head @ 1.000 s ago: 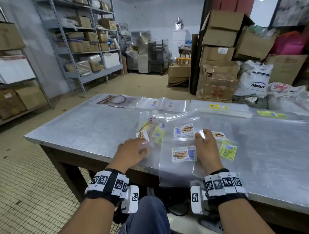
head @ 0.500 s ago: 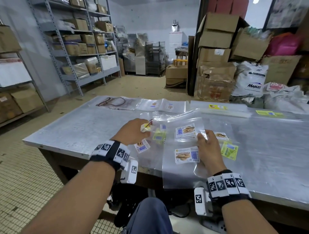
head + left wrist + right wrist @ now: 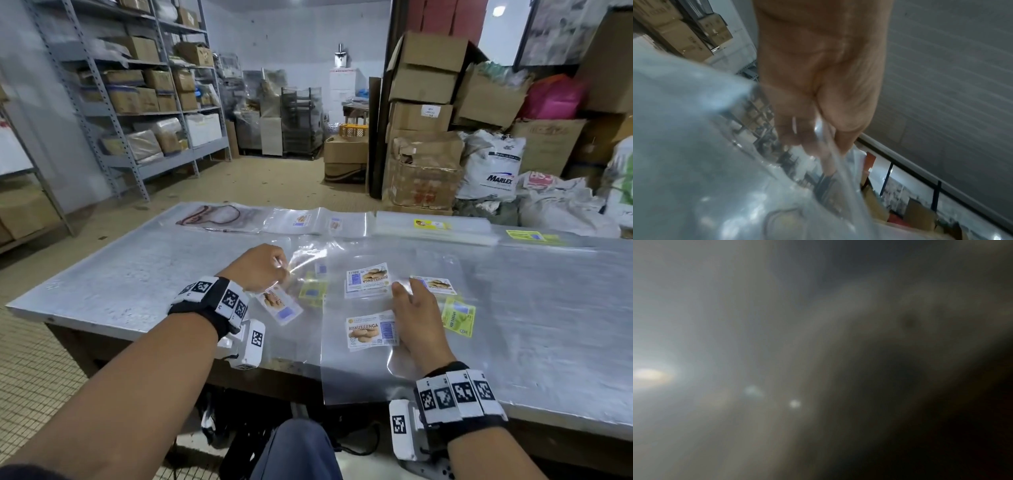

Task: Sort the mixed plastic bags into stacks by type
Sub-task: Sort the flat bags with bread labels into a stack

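Observation:
A loose pile of clear plastic bags lies on the metal table (image 3: 137, 274) in front of me. My left hand (image 3: 274, 270) pinches the top edge of one clear bag (image 3: 281, 308) with a biscuit label and lifts it off the pile; the left wrist view shows the film (image 3: 826, 146) caught between thumb and fingers. My right hand (image 3: 411, 301) lies flat on a large bag with a "Biskut Lenga" label (image 3: 371, 330), holding it down. Another biscuit-label bag (image 3: 368, 277) and yellow-green label bags (image 3: 459, 317) lie around it. The right wrist view is dark and blurred.
Sorted stacks line the table's far edge: a brown-printed bag (image 3: 212, 216), small biscuit-label bags (image 3: 318, 222), a thick stack with a yellow label (image 3: 431, 224), and another yellow-label stack (image 3: 527, 236). Cardboard boxes (image 3: 424, 113), sacks and shelving (image 3: 137, 102) stand behind.
My left hand left the table near the front edge, reached forward into the pile and pinched a bag's upper edge, raising it. The right hand stayed pressing on the large bag.

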